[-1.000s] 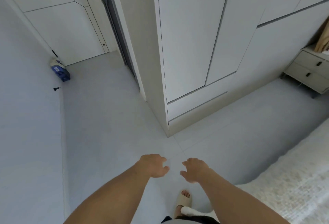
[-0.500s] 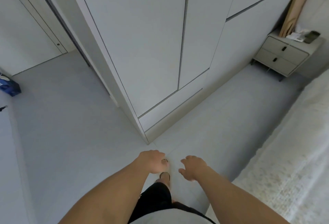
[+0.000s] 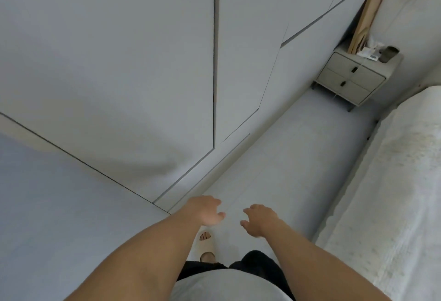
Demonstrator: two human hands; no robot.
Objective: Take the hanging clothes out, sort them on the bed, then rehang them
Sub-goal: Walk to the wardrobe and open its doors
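A tall pale grey wardrobe (image 3: 143, 61) fills the upper left, and its flat doors are closed, so no clothes show. The bed (image 3: 393, 193) with a cream textured cover runs down the right edge. My left hand (image 3: 205, 210) and my right hand (image 3: 260, 218) are stretched out low in front of me over the floor, a short way apart. Both hold nothing, with fingers loosely spread. They hang near the wardrobe's bottom corner without touching it.
A grey two-drawer nightstand (image 3: 353, 81) stands at the far right between wardrobe and bed, with a wooden board (image 3: 367, 16) leaning behind it and small items on top. A floor strip (image 3: 298, 157) runs between wardrobe and bed. My slippered foot (image 3: 206, 241) is below my hands.
The view has swung right and closer to the wardrobe; the hallway door and blue box have left the frame. The nightstand and bed show more. Both hands stay empty and outstretched.
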